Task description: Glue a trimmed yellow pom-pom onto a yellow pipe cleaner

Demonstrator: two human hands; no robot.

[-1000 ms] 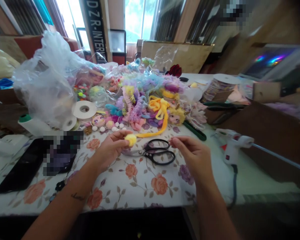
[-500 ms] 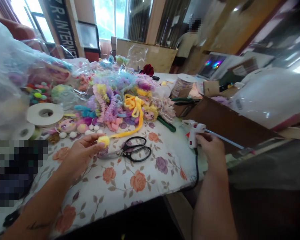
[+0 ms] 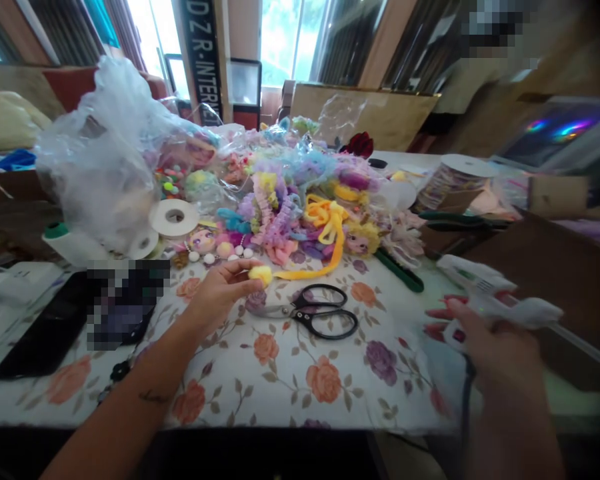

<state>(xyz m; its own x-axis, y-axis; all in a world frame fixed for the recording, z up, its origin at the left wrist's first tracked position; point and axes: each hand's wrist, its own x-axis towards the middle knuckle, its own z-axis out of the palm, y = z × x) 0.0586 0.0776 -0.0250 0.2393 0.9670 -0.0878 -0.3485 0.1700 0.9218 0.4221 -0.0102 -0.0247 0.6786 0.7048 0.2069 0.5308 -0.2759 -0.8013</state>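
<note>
Between the thumb and fingers of my left hand (image 3: 225, 288) is a fluffy yellow pom-pom (image 3: 261, 275), held just above the flowered tablecloth. A yellow ribbon (image 3: 307, 273) runs from beside the pom-pom to a looped bundle on the pile. My right hand (image 3: 490, 340) is wrapped round the handle of a white hot glue gun (image 3: 480, 287), its nozzle pointing left and a clear glue stick (image 3: 587, 347) sticking out behind. Black-handled scissors (image 3: 320, 311) lie on the cloth between my hands, blades to the left.
Colourful craft trimmings (image 3: 280, 207) are heaped at the back. A white tape roll (image 3: 174, 217) and a plastic bag (image 3: 100, 167) stand left, near a black phone (image 3: 50, 327). A green-handled tool (image 3: 400, 270) and a brown cardboard box (image 3: 555, 267) are right. Another person (image 3: 460, 93) is behind.
My right hand has gone from pinching the glue gun to gripping its handle, and the gun is raised nearer me. My left hand still holds the pom-pom. The view has swung left.
</note>
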